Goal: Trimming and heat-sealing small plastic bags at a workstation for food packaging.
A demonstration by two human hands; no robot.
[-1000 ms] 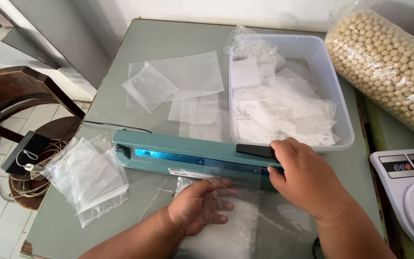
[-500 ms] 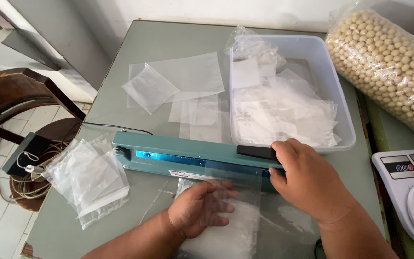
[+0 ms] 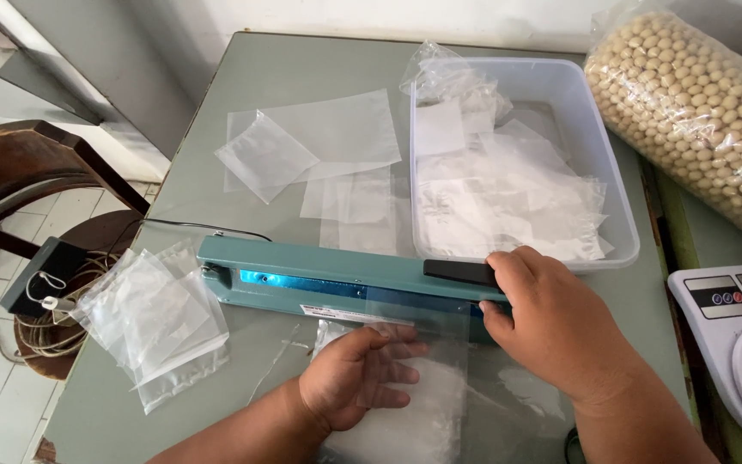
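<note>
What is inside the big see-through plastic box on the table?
The plastic box holds a loose heap of clear plastic bags, some with white powder in them. The bags cover the bottom, so whatever lies beneath them cannot be seen.

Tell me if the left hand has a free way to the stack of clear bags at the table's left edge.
Probably yes: the left hand lies on a filled bag, and only bare table separates it from the stack of clear bags.

right hand point(image 3: 560, 322) presses heat sealer point(image 3: 345, 279) handle | left hand point(image 3: 358, 378) flat on clear plastic bag point(image 3: 414, 378) under sealer arm | plastic tub point(image 3: 611, 198) behind
</note>
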